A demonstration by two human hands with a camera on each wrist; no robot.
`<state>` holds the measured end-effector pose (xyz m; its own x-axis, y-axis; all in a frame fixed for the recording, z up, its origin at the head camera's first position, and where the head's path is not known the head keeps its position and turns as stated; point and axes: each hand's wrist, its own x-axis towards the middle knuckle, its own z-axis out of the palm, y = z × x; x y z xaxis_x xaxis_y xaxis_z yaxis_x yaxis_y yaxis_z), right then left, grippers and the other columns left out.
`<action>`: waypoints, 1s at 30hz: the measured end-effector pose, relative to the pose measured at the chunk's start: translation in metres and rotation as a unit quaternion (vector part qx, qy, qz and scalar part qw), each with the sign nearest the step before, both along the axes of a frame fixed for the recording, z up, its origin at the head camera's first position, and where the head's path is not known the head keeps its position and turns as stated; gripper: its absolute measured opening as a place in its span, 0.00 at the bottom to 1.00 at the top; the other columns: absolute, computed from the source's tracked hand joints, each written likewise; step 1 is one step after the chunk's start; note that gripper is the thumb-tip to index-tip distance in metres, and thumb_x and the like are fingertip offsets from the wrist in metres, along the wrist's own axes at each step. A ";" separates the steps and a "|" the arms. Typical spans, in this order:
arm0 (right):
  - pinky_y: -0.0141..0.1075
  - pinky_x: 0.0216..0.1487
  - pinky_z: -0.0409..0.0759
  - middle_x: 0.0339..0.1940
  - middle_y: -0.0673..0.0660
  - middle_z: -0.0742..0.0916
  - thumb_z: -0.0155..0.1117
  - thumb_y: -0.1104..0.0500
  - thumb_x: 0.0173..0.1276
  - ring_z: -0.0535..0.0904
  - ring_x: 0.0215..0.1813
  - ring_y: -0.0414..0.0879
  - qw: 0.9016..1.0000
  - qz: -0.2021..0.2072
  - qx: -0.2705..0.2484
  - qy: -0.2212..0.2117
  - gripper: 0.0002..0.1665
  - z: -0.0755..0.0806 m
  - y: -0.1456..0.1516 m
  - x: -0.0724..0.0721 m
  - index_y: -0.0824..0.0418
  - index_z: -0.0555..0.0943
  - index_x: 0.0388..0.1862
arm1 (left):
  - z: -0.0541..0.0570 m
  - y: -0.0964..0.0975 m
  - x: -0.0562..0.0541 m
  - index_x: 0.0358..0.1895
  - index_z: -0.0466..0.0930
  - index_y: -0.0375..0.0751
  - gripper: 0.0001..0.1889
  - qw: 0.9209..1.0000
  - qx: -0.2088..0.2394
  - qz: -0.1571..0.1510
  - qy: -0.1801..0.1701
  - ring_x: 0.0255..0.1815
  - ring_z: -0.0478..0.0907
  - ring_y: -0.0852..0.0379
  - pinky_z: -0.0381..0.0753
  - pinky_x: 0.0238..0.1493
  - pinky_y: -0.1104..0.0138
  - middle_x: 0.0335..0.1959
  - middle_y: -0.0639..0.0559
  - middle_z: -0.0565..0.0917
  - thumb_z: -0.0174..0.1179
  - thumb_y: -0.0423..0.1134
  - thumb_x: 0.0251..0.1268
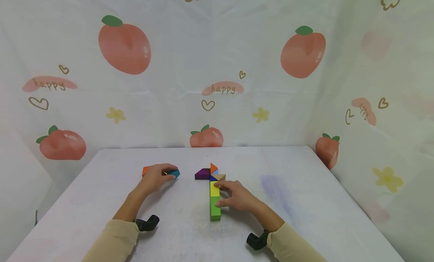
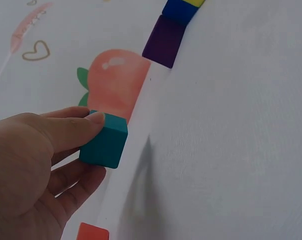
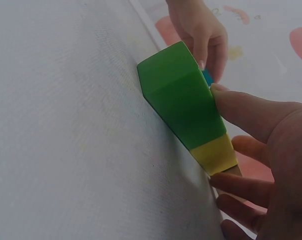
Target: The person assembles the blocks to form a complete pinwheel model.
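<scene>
My left hand (image 1: 155, 177) pinches a teal block (image 2: 103, 139) between thumb and fingers, held above the table. An orange block (image 1: 145, 170) lies behind this hand, partly hidden by it. At the middle, a green block (image 1: 215, 209) and a yellow block (image 1: 214, 188) lie end to end in a row. My right hand (image 1: 237, 196) rests along their right side, thumb on the green block and fingertips on the yellow one. Beyond the yellow block are a dark blue piece (image 1: 213, 178), a tan triangle (image 1: 221, 176), a light blue piece (image 1: 215, 172), an orange triangle (image 1: 213, 167) and a purple block (image 1: 202, 174).
The white table (image 1: 298, 201) has a bluish smudge right of the blocks. A white curtain (image 1: 176, 62) printed with peaches hangs behind and beside it. Black wrist devices (image 1: 147, 223) sit at both sleeve cuffs.
</scene>
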<state>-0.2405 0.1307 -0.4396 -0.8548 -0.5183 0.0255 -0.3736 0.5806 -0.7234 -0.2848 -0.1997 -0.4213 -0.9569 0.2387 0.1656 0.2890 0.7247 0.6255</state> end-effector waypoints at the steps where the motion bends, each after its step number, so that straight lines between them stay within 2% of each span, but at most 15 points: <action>1: 0.57 0.66 0.62 0.58 0.54 0.80 0.75 0.46 0.58 0.66 0.65 0.56 1.000 -0.001 0.001 -0.002 0.38 0.000 0.000 0.000 0.52 0.74 0.66 | 0.001 0.002 0.001 0.56 0.82 0.43 0.17 1.000 0.003 0.000 -0.002 0.46 0.77 0.50 0.80 0.48 0.57 0.51 0.48 0.83 0.66 0.36 0.63; 9: 0.58 0.65 0.62 0.58 0.55 0.81 0.74 0.47 0.58 0.66 0.65 0.57 1.000 0.002 -0.003 -0.003 0.37 0.000 0.000 0.001 0.54 0.74 0.66 | 0.003 0.014 0.004 0.58 0.81 0.44 0.19 1.000 -0.001 -0.002 -0.006 0.47 0.77 0.50 0.81 0.48 0.58 0.51 0.48 0.83 0.66 0.36 0.63; 16: 0.58 0.65 0.62 0.58 0.55 0.81 0.75 0.47 0.58 0.67 0.64 0.56 1.000 0.002 0.001 0.002 0.37 0.001 0.000 0.000 0.53 0.74 0.66 | 0.004 0.021 0.007 0.59 0.80 0.43 0.20 1.000 0.011 -0.023 0.007 0.46 0.77 0.50 0.81 0.47 0.59 0.49 0.49 0.83 0.66 0.35 0.63; 20: 0.58 0.66 0.61 0.60 0.55 0.80 0.74 0.47 0.58 0.66 0.65 0.57 1.000 -0.003 0.002 -0.009 0.38 0.002 -0.001 0.000 0.52 0.74 0.67 | 0.005 0.025 0.008 0.60 0.79 0.43 0.21 0.999 0.018 -0.036 0.010 0.46 0.77 0.51 0.81 0.46 0.60 0.48 0.49 0.83 0.66 0.36 0.62; 30: 0.57 0.67 0.61 0.58 0.55 0.81 0.75 0.47 0.58 0.67 0.65 0.56 1.000 0.004 -0.008 -0.006 0.38 0.001 0.000 -0.001 0.52 0.74 0.66 | 0.004 0.034 0.008 0.60 0.80 0.44 0.21 0.999 0.009 -0.045 0.015 0.44 0.77 0.54 0.80 0.46 0.61 0.47 0.53 0.83 0.67 0.36 0.62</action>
